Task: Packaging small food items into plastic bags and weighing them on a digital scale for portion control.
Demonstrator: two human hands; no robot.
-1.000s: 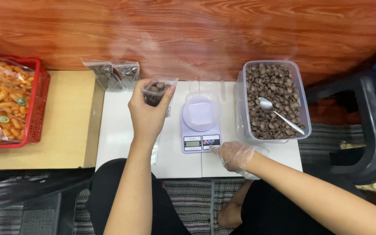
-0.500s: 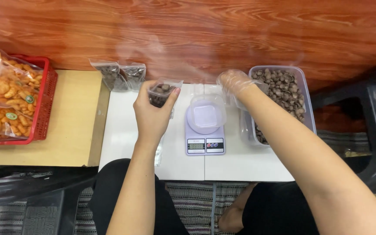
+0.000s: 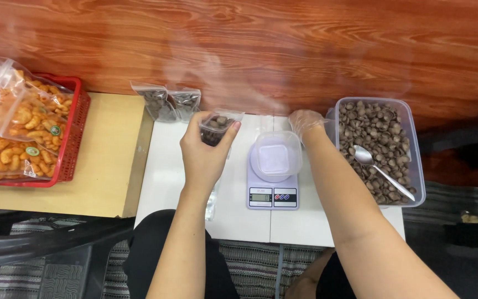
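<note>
My left hand [image 3: 204, 155] holds a small clear bag [image 3: 218, 127] part filled with dark brown round snacks, above the white table [image 3: 161, 177]. My right hand [image 3: 307, 123], in a thin clear glove, is at the far right corner of a clear plastic tub [image 3: 275, 155] that sits on a small white kitchen scale [image 3: 273, 195]. Whether the fingers grip the tub's rim I cannot tell. To the right stands a large clear container [image 3: 410, 160] full of the same brown snacks, with a metal spoon [image 3: 380, 170] lying in it.
Two filled clear bags [image 3: 167, 103] of brown snacks lie at the table's far left edge. A red basket [image 3: 70, 144] with bags of orange cashews sits on a tan side table [image 3: 106, 166]. A wooden wall runs behind. Dark chair parts stand at left and right.
My right hand rose from the table's near edge, passed by the big container, and has now come to the tub on the scale. The left hand keeps holding the bag.
</note>
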